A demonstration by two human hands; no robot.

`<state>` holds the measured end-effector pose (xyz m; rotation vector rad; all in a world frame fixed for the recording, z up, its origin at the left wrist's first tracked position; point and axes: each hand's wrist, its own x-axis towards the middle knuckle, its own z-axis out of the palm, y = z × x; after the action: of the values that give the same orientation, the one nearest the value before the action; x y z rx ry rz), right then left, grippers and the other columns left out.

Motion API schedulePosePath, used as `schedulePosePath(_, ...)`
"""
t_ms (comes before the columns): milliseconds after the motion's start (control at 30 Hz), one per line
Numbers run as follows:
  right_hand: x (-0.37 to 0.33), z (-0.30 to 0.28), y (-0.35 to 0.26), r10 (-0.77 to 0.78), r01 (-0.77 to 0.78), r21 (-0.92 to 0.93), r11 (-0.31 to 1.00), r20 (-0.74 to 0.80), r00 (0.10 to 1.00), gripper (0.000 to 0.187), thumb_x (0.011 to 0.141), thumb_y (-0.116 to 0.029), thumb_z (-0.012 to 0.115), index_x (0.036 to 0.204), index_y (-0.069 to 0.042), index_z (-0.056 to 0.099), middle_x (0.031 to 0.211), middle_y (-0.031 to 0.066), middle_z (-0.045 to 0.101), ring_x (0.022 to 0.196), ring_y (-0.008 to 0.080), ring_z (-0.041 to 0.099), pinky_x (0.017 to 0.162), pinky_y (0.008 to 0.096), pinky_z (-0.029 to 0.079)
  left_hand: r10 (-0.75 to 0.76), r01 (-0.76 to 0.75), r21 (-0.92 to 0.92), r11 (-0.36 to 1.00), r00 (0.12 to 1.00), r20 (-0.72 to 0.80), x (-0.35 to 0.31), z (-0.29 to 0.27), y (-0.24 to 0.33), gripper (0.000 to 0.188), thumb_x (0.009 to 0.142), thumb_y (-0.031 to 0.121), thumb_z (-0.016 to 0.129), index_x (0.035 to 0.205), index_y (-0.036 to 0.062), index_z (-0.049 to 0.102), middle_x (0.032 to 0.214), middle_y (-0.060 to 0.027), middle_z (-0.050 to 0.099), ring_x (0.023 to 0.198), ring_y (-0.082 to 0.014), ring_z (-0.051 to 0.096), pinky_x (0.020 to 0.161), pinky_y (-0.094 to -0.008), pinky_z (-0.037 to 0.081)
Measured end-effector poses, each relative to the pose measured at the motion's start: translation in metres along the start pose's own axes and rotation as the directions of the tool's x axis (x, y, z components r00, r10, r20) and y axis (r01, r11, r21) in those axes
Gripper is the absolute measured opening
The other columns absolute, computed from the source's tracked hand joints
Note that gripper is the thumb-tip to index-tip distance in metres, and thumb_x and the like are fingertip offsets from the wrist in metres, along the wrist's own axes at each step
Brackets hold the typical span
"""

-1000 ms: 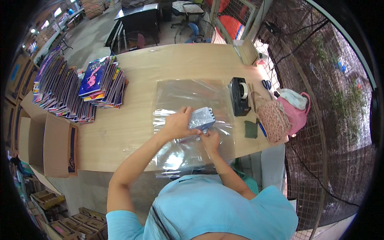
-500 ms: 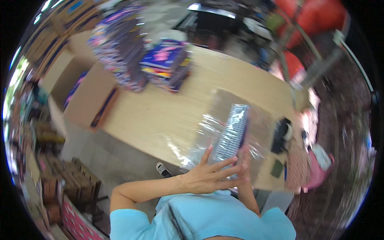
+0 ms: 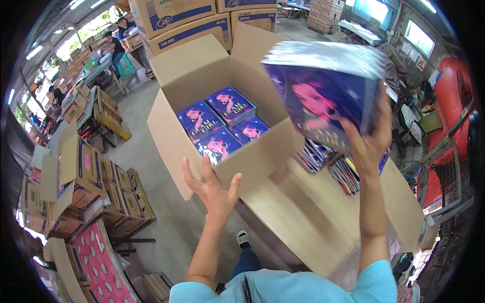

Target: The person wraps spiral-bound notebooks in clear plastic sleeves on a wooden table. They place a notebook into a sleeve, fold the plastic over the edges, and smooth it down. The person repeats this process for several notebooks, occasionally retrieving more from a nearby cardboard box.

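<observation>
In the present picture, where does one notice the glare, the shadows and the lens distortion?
Head view: white glare streaks the shiny top of the purple pack in the right hand; the right-wall window looks nearly white; soft dark bands shade the tabletop; the fisheye lens leaves black, rounded corners.

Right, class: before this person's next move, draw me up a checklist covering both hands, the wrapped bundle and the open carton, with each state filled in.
1. Right hand gripping the bundle: ok.
2. Left hand empty: ok, fingers spread beside the carton.
3. Carton open at the top: ok.
4. Stacks inside lying flat: ok, four visible.
5. Bundle centred over the carton: not ok, mostly to its right.
6. Film sealed all round: cannot tell, underside hidden.
</observation>
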<state>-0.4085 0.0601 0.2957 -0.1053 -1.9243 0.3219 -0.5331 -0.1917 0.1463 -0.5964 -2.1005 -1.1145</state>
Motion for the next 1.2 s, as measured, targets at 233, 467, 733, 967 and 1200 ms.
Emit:
schedulePosePath(233,0.095,0.197,0.040,0.148,-0.135,-0.073,0.988,0.678,0.720,0.077,0.076,-0.048,0.071,0.135,-0.005,0.047,0.105,0.0256,0.061,0.100,0.0359,0.061,0.090,0.0392,0.046,0.081,-0.088,0.016,0.996,0.958,0.274,0.001,0.033,-0.051,0.046,0.077,0.037,0.074,0.115,0.0171,0.057,0.145,-0.0247,0.024,0.137,-0.0454,0.017,0.107,-0.0632,0.011)
schedulePosePath(467,0.025,0.289,0.123,0.052,0.350,-0.088,0.932,0.992,0.112,0.070,0.067,-0.040,0.078,0.125,-0.009,0.055,0.123,0.0213,0.050,0.112,0.0377,0.050,0.094,0.0457,0.044,0.113,-0.101,-0.061,0.993,0.967,0.227,-0.006,0.044,-0.059,0.046,0.077,0.030,0.073,0.118,0.0190,0.055,0.142,-0.0240,0.027,0.136,-0.0479,0.014,0.107,-0.0636,0.010)
schedulePosePath(733,-0.009,0.315,0.122,-0.029,0.324,0.145,0.935,0.941,-0.338,0.079,0.077,-0.029,0.070,0.146,-0.024,0.032,0.150,0.0153,0.029,0.125,0.0378,0.045,0.103,0.0416,0.040,0.120,-0.111,-0.051,0.992,0.971,0.208,-0.008,0.047,-0.057,0.047,0.076,0.027,0.073,0.117,0.0176,0.054,0.140,-0.0245,0.028,0.135,-0.0463,0.017,0.107,-0.0631,0.010)
schedulePosePath(967,0.080,0.047,0.016,-0.262,0.192,0.218,0.957,0.364,0.894,0.040,0.087,-0.012,0.062,0.123,0.002,0.055,0.118,0.0164,0.061,0.105,0.0251,0.061,0.091,0.0341,0.048,0.129,-0.063,-0.481,0.875,0.986,0.105,0.014,0.016,-0.005,0.047,0.077,0.026,0.070,0.114,0.0030,0.054,0.141,-0.0255,0.030,0.130,-0.0391,0.033,0.107,-0.0520,0.027)
schedulePosePath(1200,-0.054,-0.178,0.145,0.696,-0.691,0.117,0.713,-0.238,0.678,0.023,0.088,-0.014,0.064,0.109,-0.005,0.066,0.092,0.0032,0.067,0.084,0.0095,0.060,0.074,0.0228,0.047,0.623,0.622,-0.683,0.382,0.373,0.688,-0.011,0.168,0.193,0.051,0.095,0.033,0.053,0.131,-0.0027,0.045,0.129,-0.0164,0.053,0.121,-0.0230,0.050,0.102,-0.0329,0.037)
